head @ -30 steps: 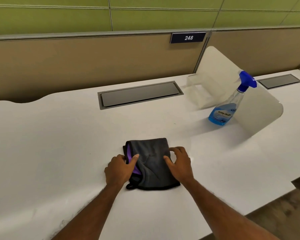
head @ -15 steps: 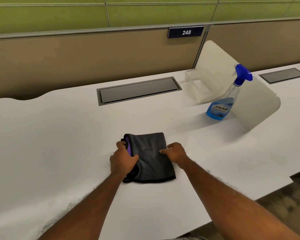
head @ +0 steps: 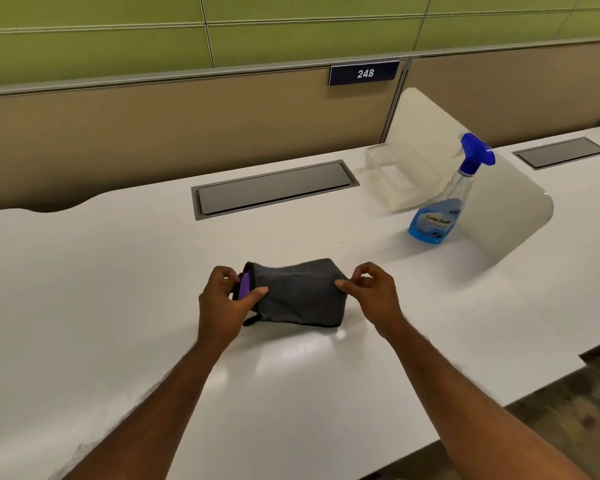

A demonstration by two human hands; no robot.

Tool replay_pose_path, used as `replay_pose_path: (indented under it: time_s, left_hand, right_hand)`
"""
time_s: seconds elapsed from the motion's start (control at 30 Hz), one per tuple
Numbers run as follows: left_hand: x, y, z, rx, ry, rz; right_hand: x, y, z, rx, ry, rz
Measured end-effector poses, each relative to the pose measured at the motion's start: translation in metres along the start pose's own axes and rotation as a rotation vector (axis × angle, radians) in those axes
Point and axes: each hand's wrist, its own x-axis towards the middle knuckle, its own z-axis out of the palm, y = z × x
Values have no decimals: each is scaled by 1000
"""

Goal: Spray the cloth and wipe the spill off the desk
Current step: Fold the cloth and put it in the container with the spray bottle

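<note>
Pinching the cloth [head: 300,292], left hand [head: 222,303] and right hand [head: 369,292] have now lifted its far edge

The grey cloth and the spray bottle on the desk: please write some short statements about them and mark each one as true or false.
1. Both hands pinch the grey cloth, the left hand at its left end and the right hand at its right end. True.
2. The spray bottle lies on its side. False: it stands upright on the desk.
3. The right hand holds the spray bottle. False: the bottle stands apart, to the right and further back, untouched.
4. A purple layer shows at the left end of the cloth. True.
5. The number sign on the partition reads 284. False: it reads 248.
</note>
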Motion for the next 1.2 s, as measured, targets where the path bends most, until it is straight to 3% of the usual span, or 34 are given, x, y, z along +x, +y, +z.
replay_pose_path:
  time_s: [0.17,0.33,0.5,0.63,0.77,0.93,1.2]
  left_hand:
    - [12,17,0,-86,-86,56]
    - [25,28,-7,214,-340,157]
    - [31,50,4,517,-176,388]
    - [34,58,13,589,-72,441]
    - [37,74,23,579,-146,450]
    - [43,82,34,385,-156,358]
    - [75,97,53,481,-149,441]
  right_hand:
    - [2,-25,-15,1,-7,-95]
    - [7,-37,-35,-102,-99,-180]
    - [16,-45,-46,-359,-116,-283]
    - [28,-49,-56,-488,-44,-407]
    - [41,-51,-70,-475,-66,-457]
    - [60,-53,-88,-342,-175,-422]
    - [89,-72,-96,-665,-81,-440]
